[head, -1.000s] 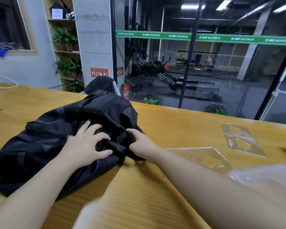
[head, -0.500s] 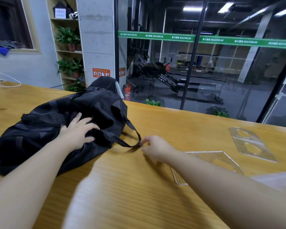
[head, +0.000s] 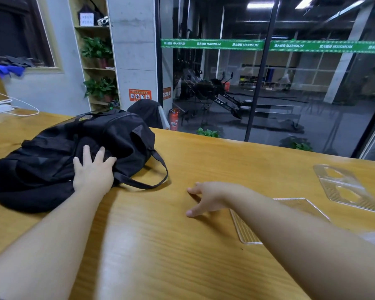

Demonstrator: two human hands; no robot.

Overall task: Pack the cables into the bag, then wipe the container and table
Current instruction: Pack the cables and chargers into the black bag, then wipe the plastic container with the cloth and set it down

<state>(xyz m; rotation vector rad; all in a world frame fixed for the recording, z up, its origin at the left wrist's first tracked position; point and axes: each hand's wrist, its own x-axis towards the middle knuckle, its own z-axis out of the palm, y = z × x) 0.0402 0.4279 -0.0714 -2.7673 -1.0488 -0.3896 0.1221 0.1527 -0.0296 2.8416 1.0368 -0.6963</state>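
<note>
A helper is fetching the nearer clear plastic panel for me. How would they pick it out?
On the long wooden table, look right of the black fabric bag. The ribbed clear plastic panel lies partly under the right forearm; unlike its neighbour farther back, it sits nearest the table's front edge.

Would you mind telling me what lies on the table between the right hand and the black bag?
In the head view, only bare wooden table separates the right hand from the black bag; the bag's strap loop reaches toward it.
</note>
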